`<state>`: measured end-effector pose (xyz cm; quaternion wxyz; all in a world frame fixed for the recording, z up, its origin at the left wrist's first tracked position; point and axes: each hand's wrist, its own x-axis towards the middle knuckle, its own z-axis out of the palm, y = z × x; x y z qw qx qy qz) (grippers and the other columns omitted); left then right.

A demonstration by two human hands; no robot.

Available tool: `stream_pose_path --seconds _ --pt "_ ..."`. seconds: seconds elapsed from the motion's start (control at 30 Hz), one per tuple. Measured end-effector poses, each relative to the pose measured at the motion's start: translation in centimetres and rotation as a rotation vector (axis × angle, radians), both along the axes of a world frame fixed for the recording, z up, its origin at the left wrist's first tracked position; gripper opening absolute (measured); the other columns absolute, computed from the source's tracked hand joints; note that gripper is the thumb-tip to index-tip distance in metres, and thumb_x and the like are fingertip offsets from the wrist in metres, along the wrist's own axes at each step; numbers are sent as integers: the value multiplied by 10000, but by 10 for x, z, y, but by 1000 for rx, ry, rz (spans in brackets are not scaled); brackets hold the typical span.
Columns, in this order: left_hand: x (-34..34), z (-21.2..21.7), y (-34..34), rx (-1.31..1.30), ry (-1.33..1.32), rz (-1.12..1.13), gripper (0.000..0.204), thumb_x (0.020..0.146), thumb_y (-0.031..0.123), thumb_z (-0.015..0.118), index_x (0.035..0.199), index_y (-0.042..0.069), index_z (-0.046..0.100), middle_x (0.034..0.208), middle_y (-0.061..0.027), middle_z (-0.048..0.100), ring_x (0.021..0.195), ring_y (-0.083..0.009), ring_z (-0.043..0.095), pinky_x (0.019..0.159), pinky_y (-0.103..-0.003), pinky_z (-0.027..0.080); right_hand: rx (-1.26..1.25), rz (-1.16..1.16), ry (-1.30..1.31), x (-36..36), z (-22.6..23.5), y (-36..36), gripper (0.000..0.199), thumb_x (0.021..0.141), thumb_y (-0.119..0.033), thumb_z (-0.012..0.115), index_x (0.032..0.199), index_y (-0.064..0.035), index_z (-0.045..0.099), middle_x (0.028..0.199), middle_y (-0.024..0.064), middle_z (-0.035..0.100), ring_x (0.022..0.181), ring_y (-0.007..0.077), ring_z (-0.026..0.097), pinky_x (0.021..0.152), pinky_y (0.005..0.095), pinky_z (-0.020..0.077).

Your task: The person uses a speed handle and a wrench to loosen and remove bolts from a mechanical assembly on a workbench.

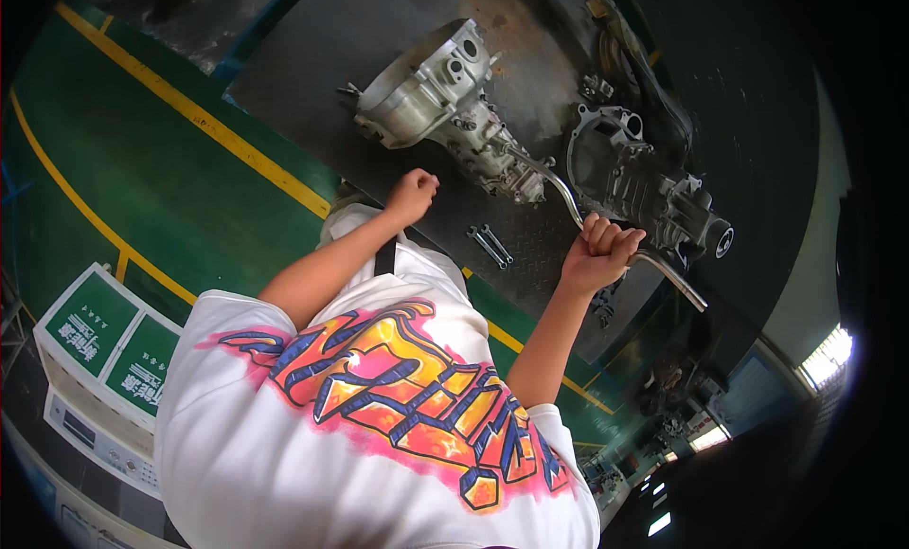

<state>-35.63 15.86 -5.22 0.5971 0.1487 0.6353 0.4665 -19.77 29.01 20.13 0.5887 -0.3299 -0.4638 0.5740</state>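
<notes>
In my right hand (601, 251) is a bent chrome speed brace (566, 197), the fingers wrapped round its cranked middle. One end of the brace reaches up to the side of a grey metal gearbox housing (417, 94) with a wide bell-shaped opening, lying on the bench; whether it sits on a bolt there is too small to tell. The other end sticks out past my hand to the lower right. Near the bench's front edge, below the housing, my left hand (412, 197) is curled closed, with nothing visible in it and not touching the housing.
Two combination wrenches (490, 246) lie on the dark metal bench top (312, 66) between my hands. A second gearbox casing (644, 180) sits to the right, close to the brace. Behind me at left stands a white cabinet (104, 360) with green panels, on a green floor (123, 170) with yellow lines.
</notes>
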Motion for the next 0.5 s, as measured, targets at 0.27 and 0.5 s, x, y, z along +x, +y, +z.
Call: stream_pose_path --seconds 0.27,0.5 --pt "-15 4 71 -305 -985 552 124 939 210 656 946 92 618 842 9 630 663 -81 564 535 -205 428 -215 -125 -129 33 -26 -54 393 1037 -180 486 692 -106 314 514 -17 187 474 104 153 500 316 204" --pt "-17 3 78 -328 -1301 610 110 964 154 578 877 88 567 761 13 571 626 -90 533 528 -212 421 -366 -154 -169 56 -44 -91 382 1040 -137 468 689 -113 320 517 -29 206 469 88 173 498 301 204"
